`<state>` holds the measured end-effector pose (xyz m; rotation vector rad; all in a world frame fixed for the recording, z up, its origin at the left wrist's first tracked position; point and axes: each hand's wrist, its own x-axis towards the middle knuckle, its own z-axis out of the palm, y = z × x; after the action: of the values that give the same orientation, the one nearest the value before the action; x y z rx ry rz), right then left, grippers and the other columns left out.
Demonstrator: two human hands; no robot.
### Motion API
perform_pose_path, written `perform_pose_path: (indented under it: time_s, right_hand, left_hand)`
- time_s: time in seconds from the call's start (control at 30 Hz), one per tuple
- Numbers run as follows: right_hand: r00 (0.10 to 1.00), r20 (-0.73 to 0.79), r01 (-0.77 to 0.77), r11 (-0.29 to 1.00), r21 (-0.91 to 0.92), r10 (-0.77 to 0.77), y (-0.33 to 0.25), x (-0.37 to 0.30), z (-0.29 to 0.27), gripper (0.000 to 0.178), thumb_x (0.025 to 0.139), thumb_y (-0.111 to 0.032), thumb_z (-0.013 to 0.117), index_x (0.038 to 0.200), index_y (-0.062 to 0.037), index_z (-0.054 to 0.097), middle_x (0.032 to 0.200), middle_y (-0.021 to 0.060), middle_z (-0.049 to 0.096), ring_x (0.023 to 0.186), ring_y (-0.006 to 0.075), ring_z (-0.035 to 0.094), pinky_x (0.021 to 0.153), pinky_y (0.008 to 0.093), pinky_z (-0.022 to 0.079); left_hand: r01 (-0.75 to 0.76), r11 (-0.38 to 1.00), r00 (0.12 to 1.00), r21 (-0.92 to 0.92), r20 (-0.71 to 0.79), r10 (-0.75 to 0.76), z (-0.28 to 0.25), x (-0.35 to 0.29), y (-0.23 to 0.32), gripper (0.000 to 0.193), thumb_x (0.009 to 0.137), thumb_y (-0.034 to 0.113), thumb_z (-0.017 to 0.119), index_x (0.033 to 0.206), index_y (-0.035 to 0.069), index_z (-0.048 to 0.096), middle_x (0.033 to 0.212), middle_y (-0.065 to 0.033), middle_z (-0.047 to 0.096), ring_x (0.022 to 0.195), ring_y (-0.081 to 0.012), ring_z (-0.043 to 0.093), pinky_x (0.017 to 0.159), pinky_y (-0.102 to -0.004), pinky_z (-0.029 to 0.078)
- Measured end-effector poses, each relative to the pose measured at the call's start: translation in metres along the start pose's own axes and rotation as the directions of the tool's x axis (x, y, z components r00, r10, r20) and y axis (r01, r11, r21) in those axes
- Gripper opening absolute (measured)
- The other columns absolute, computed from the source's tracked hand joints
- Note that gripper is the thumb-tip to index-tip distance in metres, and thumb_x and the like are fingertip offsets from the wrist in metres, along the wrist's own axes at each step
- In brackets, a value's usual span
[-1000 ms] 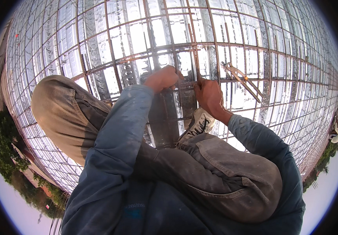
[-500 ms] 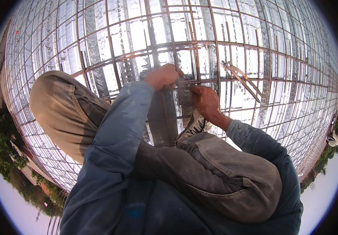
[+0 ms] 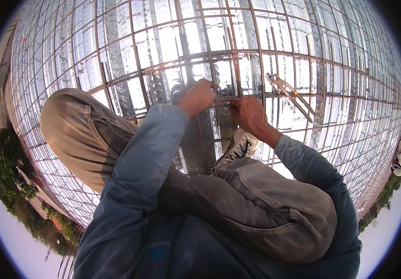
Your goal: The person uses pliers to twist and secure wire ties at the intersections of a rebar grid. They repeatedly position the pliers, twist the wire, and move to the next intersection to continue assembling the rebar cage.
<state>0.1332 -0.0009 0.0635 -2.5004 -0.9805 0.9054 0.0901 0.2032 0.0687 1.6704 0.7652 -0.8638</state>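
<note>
My left hand [image 3: 199, 96] is closed at a crossing of thin rusty reinforcing bars [image 3: 227, 99], its fingers curled against the steel. Just to its right, my right hand [image 3: 249, 114] has thumb and fingers pinched together at the same bar. Whatever lies in either grip is too small or hidden to make out. A pair of long-handled pincers [image 3: 293, 95] with worn handles rests across the mesh, right of my right hand.
Bar mesh spreads over shiny corrugated metal decking [image 3: 161, 39] all around. My laced shoe [image 3: 241, 145] stands on it just below the hands, between my bent knees. Trees [image 3: 7, 160] rise past the left edge. Something pale [image 3: 399, 167] shows at the far right rim.
The view has shifted slightly, so everything sits a little further right and lower. My left fingers have curled in more tightly; both hands stay at the same bar crossing.
</note>
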Motion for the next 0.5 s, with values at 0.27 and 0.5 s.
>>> perform_pose_path:
  time_s: [0.27,0.5]
  right_hand:
    - [1.0,-0.002,-0.009,0.995,-0.101,0.009,-0.005,0.006,0.01,0.021,0.089,-0.024,0.068,0.091,-0.0062,0.077,0.082,0.0225,0.073,0.078,0.0417,0.072,0.073,0.0495,0.06]
    - [0.997,0.073,0.007,0.997,-0.078,-0.001,-0.018,0.017,0.002,0.02,0.085,-0.023,0.07,0.086,-0.0045,0.077,0.081,0.0224,0.073,0.078,0.0418,0.073,0.075,0.0489,0.061]
  left_hand:
    - [-0.202,0.963,0.966,0.177,-0.127,0.226,0.006,0.026,-0.04,0.027,0.088,-0.001,0.058,0.108,-0.003,0.076,0.083,-0.0151,0.075,0.064,-0.0185,0.07,0.067,-0.0359,0.057]
    - [-0.281,0.878,0.884,0.387,-0.253,0.394,0.01,0.011,-0.044,0.017,0.092,0.008,0.066,0.102,-0.001,0.075,0.091,-0.0222,0.075,0.085,-0.0359,0.074,0.082,-0.0451,0.057]
